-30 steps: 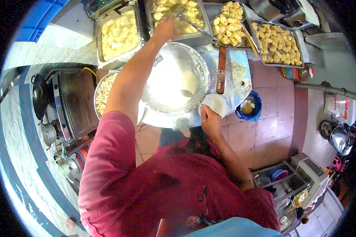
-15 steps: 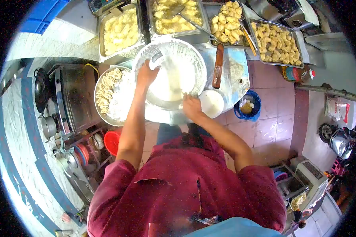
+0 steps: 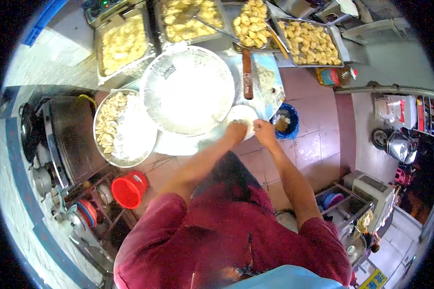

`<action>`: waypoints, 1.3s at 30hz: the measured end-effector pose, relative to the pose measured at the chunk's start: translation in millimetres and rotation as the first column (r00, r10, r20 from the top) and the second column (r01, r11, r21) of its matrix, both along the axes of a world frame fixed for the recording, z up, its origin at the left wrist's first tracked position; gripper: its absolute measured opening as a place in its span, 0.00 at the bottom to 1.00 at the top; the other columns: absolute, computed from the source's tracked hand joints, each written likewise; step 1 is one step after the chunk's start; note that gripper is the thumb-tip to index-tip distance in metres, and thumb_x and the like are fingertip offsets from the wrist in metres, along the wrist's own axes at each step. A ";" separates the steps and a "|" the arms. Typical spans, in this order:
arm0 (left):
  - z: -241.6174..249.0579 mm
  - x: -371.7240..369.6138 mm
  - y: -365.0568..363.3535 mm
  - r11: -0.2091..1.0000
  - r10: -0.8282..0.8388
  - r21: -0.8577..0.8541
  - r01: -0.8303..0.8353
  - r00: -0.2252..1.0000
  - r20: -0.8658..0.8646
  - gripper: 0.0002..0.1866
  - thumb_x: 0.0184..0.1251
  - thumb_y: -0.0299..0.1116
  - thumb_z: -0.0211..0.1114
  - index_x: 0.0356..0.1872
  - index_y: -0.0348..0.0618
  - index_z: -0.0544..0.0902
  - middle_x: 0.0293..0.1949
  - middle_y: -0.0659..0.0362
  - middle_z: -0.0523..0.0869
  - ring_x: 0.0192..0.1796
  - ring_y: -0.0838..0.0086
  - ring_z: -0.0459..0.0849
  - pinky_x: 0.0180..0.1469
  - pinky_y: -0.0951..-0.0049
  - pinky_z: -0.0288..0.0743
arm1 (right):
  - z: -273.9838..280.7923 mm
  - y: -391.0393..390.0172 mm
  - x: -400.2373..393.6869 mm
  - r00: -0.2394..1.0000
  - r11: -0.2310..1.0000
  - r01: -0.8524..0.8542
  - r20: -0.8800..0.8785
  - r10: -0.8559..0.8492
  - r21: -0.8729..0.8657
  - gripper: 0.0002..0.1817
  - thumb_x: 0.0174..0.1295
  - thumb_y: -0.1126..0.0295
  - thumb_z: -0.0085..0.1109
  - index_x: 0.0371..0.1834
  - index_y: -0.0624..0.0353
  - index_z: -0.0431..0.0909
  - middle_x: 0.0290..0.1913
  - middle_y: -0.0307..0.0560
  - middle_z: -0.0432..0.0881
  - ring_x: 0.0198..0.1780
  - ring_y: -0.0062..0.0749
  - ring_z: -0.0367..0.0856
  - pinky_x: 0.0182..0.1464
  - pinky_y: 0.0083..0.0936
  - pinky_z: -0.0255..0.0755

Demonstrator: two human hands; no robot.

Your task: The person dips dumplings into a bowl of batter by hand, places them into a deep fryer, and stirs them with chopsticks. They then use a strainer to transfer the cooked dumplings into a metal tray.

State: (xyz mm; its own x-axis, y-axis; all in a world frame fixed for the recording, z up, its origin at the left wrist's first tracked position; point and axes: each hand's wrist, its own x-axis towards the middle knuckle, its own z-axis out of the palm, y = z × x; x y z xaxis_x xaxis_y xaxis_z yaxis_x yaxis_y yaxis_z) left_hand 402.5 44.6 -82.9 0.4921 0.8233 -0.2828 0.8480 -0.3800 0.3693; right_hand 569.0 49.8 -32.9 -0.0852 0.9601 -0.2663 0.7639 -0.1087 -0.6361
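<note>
My left hand [image 3: 237, 132] is at a small white bowl [image 3: 241, 114], fingers bent down over its near inner side. Their tips are hidden, and whether they hold anything cannot be made out. At the bowl's right edge, my right hand [image 3: 264, 132] pinches the rim. A large round metal basin [image 3: 148, 107] stands just left of the bowl, its inside bright white. Farther left, a round pan [image 3: 151, 144] holds pale, cut pieces and white powder. Behind the small bowl lies a wooden-handled tool [image 3: 247, 74].
Along the back are two deep trays of yellow pieces [image 3: 125, 39] [image 3: 190, 21], a skimmer [image 3: 212, 28] and a flat tray [image 3: 341, 64] of browned pieces. An oil bottle [image 3: 330, 76] lies beyond. Below are a blue-lined bin [image 3: 292, 126] and a red bucket [image 3: 129, 189].
Both hands have left the large basin and moved right to the small bowl. The white object that was in my left hand is no longer visible. The whole view has shifted.
</note>
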 end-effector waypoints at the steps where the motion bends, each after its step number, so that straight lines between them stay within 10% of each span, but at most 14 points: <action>1: -8.5 0.1 3.0 0.999 0.016 0.044 -0.017 0.999 0.036 0.09 0.63 0.30 0.59 0.32 0.42 0.87 0.35 0.52 0.89 0.42 0.60 0.89 0.43 0.59 0.83 | -5.4 6.9 -7.9 0.987 0.995 -0.097 0.125 0.100 -0.030 0.11 0.65 0.69 0.57 0.45 0.60 0.84 0.42 0.58 0.87 0.44 0.51 0.87 0.48 0.42 0.79; 6: -55.4 -4.4 6.3 0.983 0.167 -0.089 -0.163 0.985 0.040 0.09 0.62 0.32 0.60 0.34 0.48 0.89 0.36 0.54 0.90 0.40 0.60 0.90 0.42 0.58 0.81 | -54.4 26.3 -37.3 0.706 0.832 -0.466 0.440 0.555 -0.301 0.13 0.62 0.71 0.51 0.43 0.63 0.84 0.44 0.60 0.87 0.46 0.55 0.87 0.50 0.46 0.80; 12: -59.2 -6.9 -5.1 0.987 0.158 0.030 -0.157 0.987 -0.019 0.10 0.66 0.31 0.58 0.40 0.44 0.87 0.39 0.50 0.89 0.43 0.56 0.90 0.43 0.54 0.84 | -42.8 38.7 -45.3 0.771 0.831 -0.451 0.328 0.546 -0.325 0.16 0.65 0.66 0.50 0.48 0.60 0.84 0.48 0.59 0.86 0.48 0.56 0.86 0.52 0.46 0.79; 14: -64.3 -1.6 -6.1 0.964 0.229 0.142 -0.224 0.973 -0.017 0.11 0.65 0.31 0.59 0.44 0.41 0.85 0.41 0.49 0.88 0.45 0.57 0.89 0.44 0.54 0.83 | -39.9 34.7 -34.1 0.845 0.869 -0.489 0.202 0.495 -0.079 0.18 0.61 0.68 0.53 0.53 0.59 0.81 0.56 0.60 0.82 0.51 0.54 0.85 0.53 0.45 0.79; 18: -16.3 -2.0 15.0 0.858 0.457 -0.213 -0.468 0.884 -0.102 0.13 0.70 0.37 0.57 0.44 0.42 0.86 0.43 0.46 0.87 0.49 0.53 0.87 0.52 0.55 0.81 | 9.0 65.0 -5.0 0.850 0.855 -0.510 0.098 0.518 -0.093 0.24 0.60 0.70 0.55 0.62 0.55 0.76 0.57 0.59 0.81 0.51 0.55 0.85 0.52 0.45 0.79; 22: -22.3 2.0 18.4 0.826 0.548 -0.135 -0.547 0.836 -0.031 0.17 0.74 0.39 0.52 0.42 0.37 0.85 0.44 0.38 0.86 0.45 0.41 0.85 0.48 0.48 0.79 | 13.1 145.6 68.3 0.935 0.926 -0.351 0.103 0.339 0.142 0.12 0.66 0.62 0.53 0.33 0.56 0.82 0.34 0.53 0.85 0.37 0.56 0.85 0.40 0.51 0.77; 24: -35.6 2.4 12.6 0.751 0.621 -0.037 -0.660 0.686 0.379 0.19 0.75 0.39 0.50 0.50 0.36 0.83 0.46 0.37 0.85 0.47 0.40 0.83 0.49 0.53 0.78 | 22.3 208.9 103.4 0.980 0.964 -0.167 0.142 0.140 0.205 0.09 0.65 0.63 0.54 0.31 0.51 0.81 0.32 0.53 0.84 0.35 0.54 0.84 0.35 0.52 0.75; 27: 12.4 4.3 24.9 0.638 0.767 -0.401 -0.657 0.500 0.402 0.17 0.74 0.32 0.55 0.57 0.36 0.80 0.52 0.42 0.85 0.52 0.51 0.85 0.54 0.60 0.79 | 43.8 310.0 129.5 0.998 0.877 0.019 0.041 -0.044 0.480 0.08 0.64 0.65 0.56 0.31 0.53 0.81 0.31 0.55 0.84 0.35 0.58 0.83 0.37 0.50 0.76; 29: 17.2 -10.2 21.1 0.315 0.931 -0.877 -0.363 -0.060 0.360 0.21 0.79 0.42 0.55 0.65 0.42 0.76 0.54 0.52 0.85 0.53 0.61 0.86 0.48 0.59 0.81 | 43.3 369.7 130.6 0.975 0.894 -0.062 0.218 -0.041 0.443 0.12 0.66 0.63 0.56 0.44 0.56 0.85 0.39 0.58 0.85 0.41 0.56 0.84 0.42 0.47 0.78; 39: 134.2 -5.1 75.9 0.150 0.872 -0.973 -0.174 -0.440 0.213 0.38 0.77 0.63 0.50 0.72 0.40 0.68 0.60 0.46 0.79 0.62 0.55 0.79 0.61 0.55 0.77 | -6.2 459.1 108.5 0.948 0.998 -0.060 0.312 0.057 -0.002 0.25 0.67 0.52 0.61 0.56 0.61 0.74 0.53 0.62 0.82 0.54 0.55 0.83 0.51 0.50 0.79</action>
State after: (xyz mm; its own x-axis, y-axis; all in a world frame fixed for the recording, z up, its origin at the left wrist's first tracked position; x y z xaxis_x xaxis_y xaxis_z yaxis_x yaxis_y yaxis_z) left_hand 397.4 120.5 51.3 -0.1111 0.6845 -0.7205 -0.6324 0.5106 0.5826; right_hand 677.5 508.9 -39.0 -0.0550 0.9580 -0.2815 0.9291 -0.0541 -0.3658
